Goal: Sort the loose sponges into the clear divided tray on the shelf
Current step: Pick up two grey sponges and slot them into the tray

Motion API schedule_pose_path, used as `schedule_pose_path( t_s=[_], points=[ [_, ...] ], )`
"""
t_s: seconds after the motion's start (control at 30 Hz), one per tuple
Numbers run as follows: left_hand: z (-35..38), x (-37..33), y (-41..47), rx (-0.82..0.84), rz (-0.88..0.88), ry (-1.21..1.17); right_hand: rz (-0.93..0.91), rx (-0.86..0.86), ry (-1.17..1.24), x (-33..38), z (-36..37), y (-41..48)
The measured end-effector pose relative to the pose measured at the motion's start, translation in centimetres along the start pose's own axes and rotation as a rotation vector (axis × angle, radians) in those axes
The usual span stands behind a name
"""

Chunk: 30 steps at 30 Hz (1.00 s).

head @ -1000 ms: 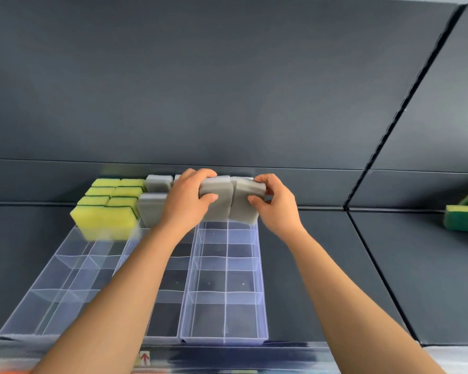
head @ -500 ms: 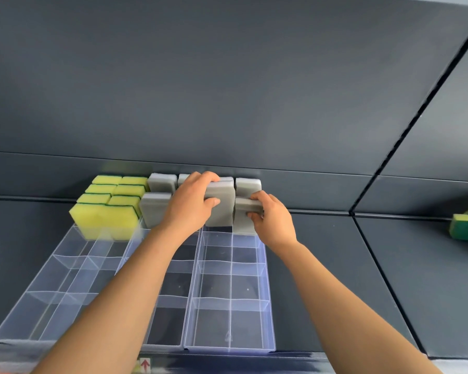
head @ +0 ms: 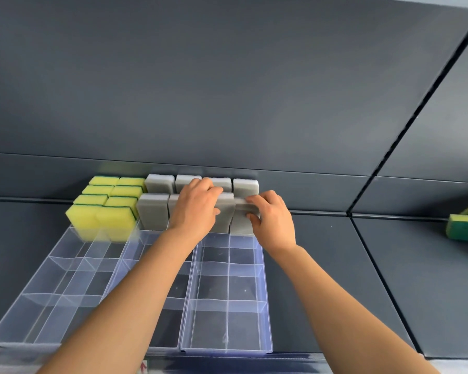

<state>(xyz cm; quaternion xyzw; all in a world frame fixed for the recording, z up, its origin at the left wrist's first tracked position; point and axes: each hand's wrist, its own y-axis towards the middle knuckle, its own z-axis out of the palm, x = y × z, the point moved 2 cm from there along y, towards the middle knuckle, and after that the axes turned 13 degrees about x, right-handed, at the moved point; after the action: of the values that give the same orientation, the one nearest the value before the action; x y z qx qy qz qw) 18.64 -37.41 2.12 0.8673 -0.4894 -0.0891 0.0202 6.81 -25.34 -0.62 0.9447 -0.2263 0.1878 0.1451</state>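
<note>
Three clear divided trays point(head: 228, 279) lie side by side on the dark shelf point(head: 322, 265), running from six o'clock to twelve.

At the twelve o'clock end of the left tray stand eight yellow sponges point(head: 106, 211), in two columns of four. Each is upright on edge with a thin green scouring layer on its back.

To their three o'clock, across the middle and right trays, I count eight grey sponges point(head: 153, 211). There are four in the back row and four in the front, all upright, matte grey with a paler band along the top. The second in the front row is mostly hidden behind the wrist.

The left grip point(head: 197, 209) reaches in from seven o'clock. Its fingers curl over the top of the third front grey sponge point(head: 225, 209) and its thumb rests on the near face, so it holds that sponge. The right grip point(head: 274, 220) comes in from five o'clock. It clasps the last front grey sponge point(head: 242, 225), fingers over the top edge and thumb on the front. That sponge sits in the right tray's far right compartment.

Far out at three o'clock, two loose green-and-yellow sponges point(head: 465, 228) lie on the shelf, well apart from the trays.
</note>
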Motion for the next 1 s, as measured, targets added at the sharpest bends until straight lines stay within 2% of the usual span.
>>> schedule_pose_path(
  t_s=[0.17,0.4,0.6,0.8,1.0],
  points=[
    [0.5,0.0,-0.1,0.082,-0.01,0.063,-0.01,-0.006,0.014,0.1,0.0,-0.2],
    [0.8,-0.3,-0.1,0.049,-0.039,0.108,-0.017,0.002,-0.019,0.1,-0.1,-0.6],
    [1.0,-0.8,-1.3,0.006,-0.064,0.076,0.033,0.084,-0.073,0.0,-0.5,-1.3],
    [0.7,-3.2,-1.9,-0.086,0.016,0.082,0.096,0.101,-0.149,-1.8,-1.2,-3.7],
    [0.7,-8.3,-1.4,-0.09,0.151,0.095,0.183,0.075,-0.249,-5.4,-3.6,-7.1]
  ],
)
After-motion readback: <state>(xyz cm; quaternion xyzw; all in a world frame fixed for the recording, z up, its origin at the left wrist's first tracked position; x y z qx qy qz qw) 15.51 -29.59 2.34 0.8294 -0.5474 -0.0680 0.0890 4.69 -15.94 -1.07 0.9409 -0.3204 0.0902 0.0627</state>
